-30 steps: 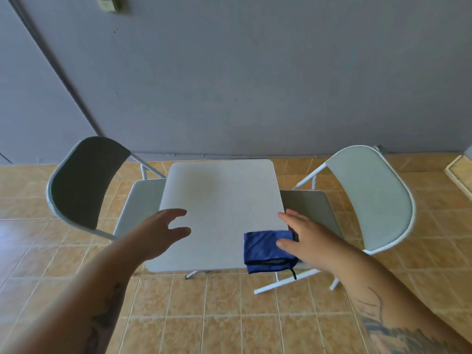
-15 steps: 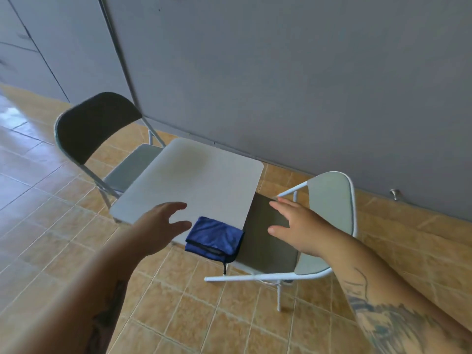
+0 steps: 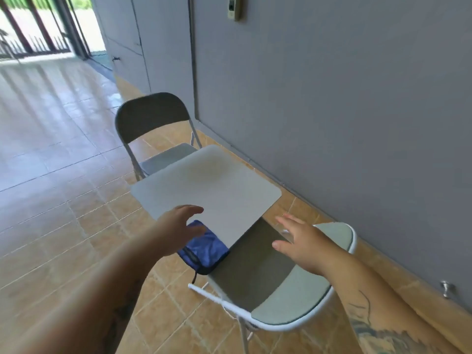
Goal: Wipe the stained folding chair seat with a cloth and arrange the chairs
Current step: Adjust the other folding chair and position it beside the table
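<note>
Two chairs (image 3: 153,139) (image 3: 288,290); one cloth (image 3: 204,249) (blue); two hands (image 3: 178,231) (image 3: 306,246).

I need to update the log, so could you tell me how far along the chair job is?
Wiping cannot be confirmed: the blue cloth lies folded on the table corner. Both hands, left and right, are open and empty. Two chairs, near and far, stand tucked at the table.

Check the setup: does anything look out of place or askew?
Yes. The blue cloth sits at the near corner of the small table, overhanging the edge with its loop dangling. A faint brownish smudge marks the tabletop's far half. Both hands, left and right, hover open, holding nothing.
</note>
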The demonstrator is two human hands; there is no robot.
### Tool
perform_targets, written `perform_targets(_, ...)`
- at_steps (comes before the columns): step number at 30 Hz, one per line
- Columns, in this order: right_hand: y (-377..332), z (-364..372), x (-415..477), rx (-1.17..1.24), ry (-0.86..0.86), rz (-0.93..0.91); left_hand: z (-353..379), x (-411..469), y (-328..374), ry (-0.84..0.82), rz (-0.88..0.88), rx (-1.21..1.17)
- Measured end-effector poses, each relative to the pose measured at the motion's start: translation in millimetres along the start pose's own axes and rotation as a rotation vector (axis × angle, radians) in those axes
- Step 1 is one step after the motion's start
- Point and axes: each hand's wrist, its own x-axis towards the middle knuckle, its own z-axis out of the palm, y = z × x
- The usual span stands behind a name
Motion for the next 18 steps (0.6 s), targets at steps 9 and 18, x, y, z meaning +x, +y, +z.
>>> perform_targets(9,78.0,-38.9,21.1,-0.028,-0.099,-0.117,75.8,-32.0,77.6,-0.033,-0.14,-0.076)
perform_targets(18,161.3,-18.0,48.8,-0.015,-0.169,-0.154,126.8,-26.6,112.9,-0.056,-0.21,-0.01)
